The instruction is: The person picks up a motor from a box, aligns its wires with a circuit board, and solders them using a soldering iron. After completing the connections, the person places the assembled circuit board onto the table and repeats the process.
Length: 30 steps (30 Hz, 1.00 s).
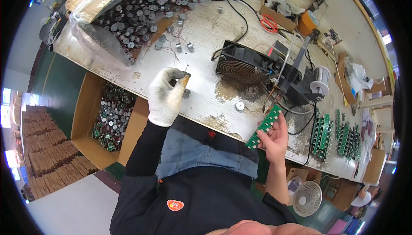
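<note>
My left hand (165, 95), in a white glove with darkened fingertips, is pinched closed over the table's near part. Thin dark wire ends (187, 67) stick up from its fingertips; what else sits between the fingers is hidden. Close beside the thumb is a small silvery motor (186, 93). My bare right hand (274, 139) grips a long green circuit board strip (267, 125) at the table's front edge, tilted, with small pale parts along its side. Just beyond the strip stands a soldering fixture (296, 69) with a white wire spool (319, 80). Another round motor (240, 105) lies between my hands.
A plastic-lined box (81, 16) full of small motors stands far left. Below the table edge, a cardboard carton (83, 119) holds motors with green boards. A black fan (242, 63) sits mid-table, red-handled scissors (269, 23) behind. More green strips (322, 136) stand at right.
</note>
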Each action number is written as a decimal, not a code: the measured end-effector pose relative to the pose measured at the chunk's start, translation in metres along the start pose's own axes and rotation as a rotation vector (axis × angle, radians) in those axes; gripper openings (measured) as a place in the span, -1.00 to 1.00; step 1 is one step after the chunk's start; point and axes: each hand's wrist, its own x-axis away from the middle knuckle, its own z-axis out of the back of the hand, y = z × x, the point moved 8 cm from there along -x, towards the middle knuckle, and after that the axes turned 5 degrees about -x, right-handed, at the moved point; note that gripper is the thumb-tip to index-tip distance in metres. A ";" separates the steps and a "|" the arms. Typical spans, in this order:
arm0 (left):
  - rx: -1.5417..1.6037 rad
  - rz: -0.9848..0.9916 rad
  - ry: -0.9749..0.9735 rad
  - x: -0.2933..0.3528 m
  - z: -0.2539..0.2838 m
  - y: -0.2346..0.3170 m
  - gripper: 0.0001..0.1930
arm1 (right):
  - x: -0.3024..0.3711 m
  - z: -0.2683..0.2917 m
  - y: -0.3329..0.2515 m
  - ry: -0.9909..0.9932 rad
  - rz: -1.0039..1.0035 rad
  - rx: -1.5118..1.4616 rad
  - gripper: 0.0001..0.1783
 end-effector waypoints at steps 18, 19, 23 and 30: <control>-0.114 0.163 -0.478 0.078 -0.118 -0.004 -0.83 | 0.010 -0.016 -0.001 -0.078 -0.082 -0.085 -0.08; -0.114 0.169 -0.492 0.079 -0.122 -0.004 -0.83 | 0.012 -0.018 -0.002 -0.091 -0.083 -0.087 -0.08; 0.073 0.371 -0.555 0.083 -0.136 -0.003 -0.84 | 0.014 -0.019 0.004 -0.120 -0.096 -0.104 -0.07; 0.045 0.361 -0.643 0.076 -0.151 -0.005 -0.83 | 0.015 -0.015 0.003 -0.146 -0.043 -0.085 -0.05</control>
